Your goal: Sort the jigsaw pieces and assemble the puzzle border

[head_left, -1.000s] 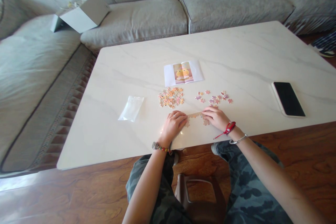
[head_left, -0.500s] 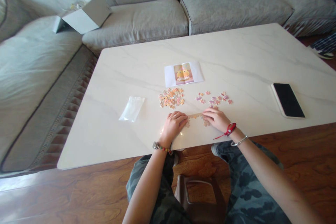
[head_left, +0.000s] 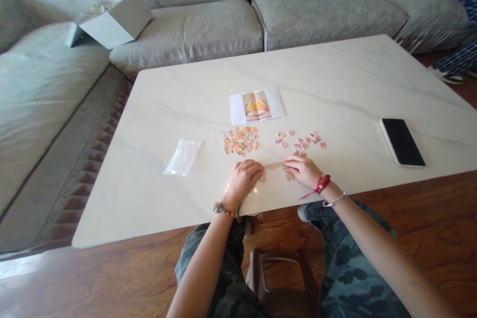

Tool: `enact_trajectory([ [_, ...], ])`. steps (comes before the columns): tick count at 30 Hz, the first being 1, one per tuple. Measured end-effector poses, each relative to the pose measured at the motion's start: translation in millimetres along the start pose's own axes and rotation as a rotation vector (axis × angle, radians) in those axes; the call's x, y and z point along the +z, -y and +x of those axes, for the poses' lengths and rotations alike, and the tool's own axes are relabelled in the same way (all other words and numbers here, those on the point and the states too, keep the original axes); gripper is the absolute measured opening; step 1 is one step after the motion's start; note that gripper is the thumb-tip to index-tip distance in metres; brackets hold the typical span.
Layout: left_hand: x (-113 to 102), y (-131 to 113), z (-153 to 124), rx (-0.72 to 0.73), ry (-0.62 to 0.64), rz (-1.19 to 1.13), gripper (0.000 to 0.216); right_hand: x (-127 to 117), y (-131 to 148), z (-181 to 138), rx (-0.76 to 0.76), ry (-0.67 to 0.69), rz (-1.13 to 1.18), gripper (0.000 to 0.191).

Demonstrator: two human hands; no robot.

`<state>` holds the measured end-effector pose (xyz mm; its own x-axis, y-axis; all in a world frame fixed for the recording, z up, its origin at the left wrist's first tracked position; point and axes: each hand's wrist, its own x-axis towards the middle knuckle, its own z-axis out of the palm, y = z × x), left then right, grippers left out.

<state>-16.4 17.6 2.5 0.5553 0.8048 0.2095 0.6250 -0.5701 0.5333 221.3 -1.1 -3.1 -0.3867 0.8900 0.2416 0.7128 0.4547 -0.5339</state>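
Observation:
A joined strip of jigsaw puzzle pieces lies near the front edge of the table, with pieces reaching down at both ends. My left hand has its fingers together on the strip's left end. At the right end, the bent fingers of my right hand press on the pieces; both sets of fingertips are partly hidden. Beyond my left hand is a heap of loose puzzle pieces. Scattered pink and purple pieces lie beyond my right hand. A creased reference picture of yellow figures rests behind the heap.
A clear plastic bag lies left of the heap. Far right on the white table is a phone. Under me stands a brown stool. A sofa holds a white box. Another person's leg shows at the right.
The view has shifted slightly, so the table's contents appear a little further left. Both hands stay on the strip's ends. More of the other person's leg shows.

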Motion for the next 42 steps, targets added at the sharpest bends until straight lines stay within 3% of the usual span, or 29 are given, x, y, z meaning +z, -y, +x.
enact_trajectory([
  [21,3,6,4,-0.020,0.004,0.000,0.015,-1,1,0,0.077,-0.025,0.079,0.020],
  [27,2,8,5,0.023,-0.042,-0.067,0.017,-7,1,1,0.078,-0.090,0.088,0.019],
  [30,0,10,6,0.034,-0.090,-0.088,0.017,-18,-8,2,0.112,-0.177,0.073,0.020],
  [36,-4,17,9,0.021,-0.138,-0.048,0.017,-44,-49,1,0.322,-0.523,-0.056,0.020],
  [39,-6,18,14,0.028,-0.158,-0.022,0.016,-51,-65,-1,0.393,-0.547,-0.097,0.019],
  [42,-6,17,19,0.040,-0.165,-0.012,0.017,-55,-72,-2,0.395,-0.463,-0.094,0.019],
])
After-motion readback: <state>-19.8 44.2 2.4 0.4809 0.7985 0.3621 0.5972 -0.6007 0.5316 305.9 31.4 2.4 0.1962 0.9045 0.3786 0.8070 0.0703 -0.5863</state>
